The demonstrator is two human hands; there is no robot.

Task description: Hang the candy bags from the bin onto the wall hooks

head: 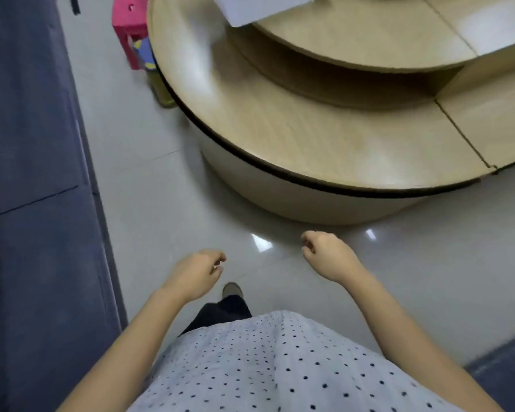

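No candy bag, bin or wall hook shows in the head view. My left hand (195, 273) hangs low in front of my body over the glossy grey floor, fingers loosely curled with nothing in them. My right hand (327, 252) is a little higher and to the right, also loosely curled and holding nothing. Both hands are apart from the wooden table and touch nothing.
A low round two-tier wooden table (295, 135) with a black edge fills the upper right; a white box (259, 7) sits on it. A pink stool (130, 28) and a bottle (158, 81) stand behind it. A dark blue sofa (33, 188) runs along the left.
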